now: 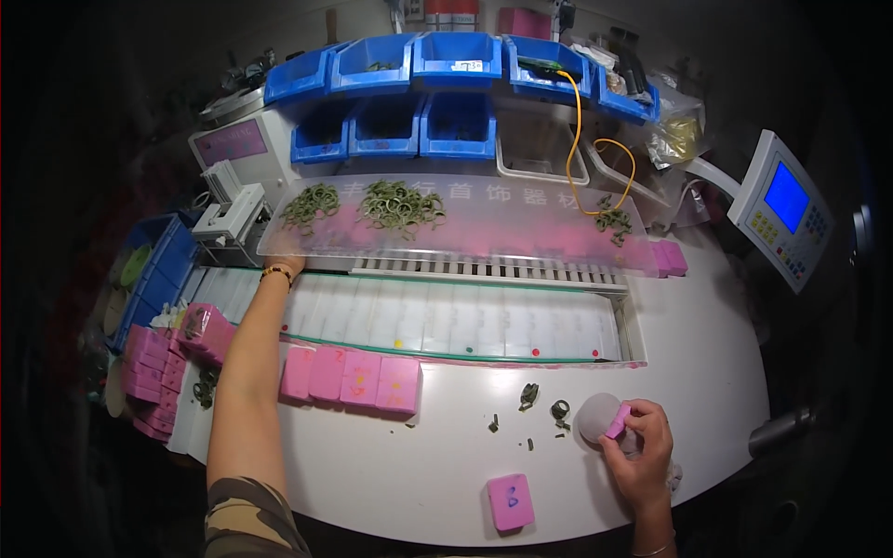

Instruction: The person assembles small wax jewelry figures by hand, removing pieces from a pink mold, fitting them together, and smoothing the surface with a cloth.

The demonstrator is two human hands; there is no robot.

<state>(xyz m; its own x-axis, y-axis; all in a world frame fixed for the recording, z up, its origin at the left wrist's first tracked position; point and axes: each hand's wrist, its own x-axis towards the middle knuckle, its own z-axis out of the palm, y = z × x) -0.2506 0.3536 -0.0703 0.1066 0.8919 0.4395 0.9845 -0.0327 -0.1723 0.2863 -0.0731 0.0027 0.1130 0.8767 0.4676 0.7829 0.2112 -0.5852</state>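
Observation:
My right hand [644, 456] pinches a small pink block [618, 420] between thumb and fingers. The block is held over a pale grey round pad [594, 418], partly covered by the hand. My left hand [286, 263], with a beaded bracelet at its wrist, reaches to the left end of a translucent panel [521, 237]. Its fingers are hidden there, so I cannot see what they touch. In front of the panel runs a row of white slats [446, 316] with green edges and coloured dots. Dark green ring-shaped pieces [400, 205] lie in heaps on the panel.
Several pink blocks [361, 377] line the near edge of the slats; one more block [511, 502] lies nearer me. Pink stacks [153, 377] and a blue crate [153, 279] stand left. Blue bins [456, 58] rise behind. A control panel [786, 209] stands right; green scraps [529, 397] dot the white table.

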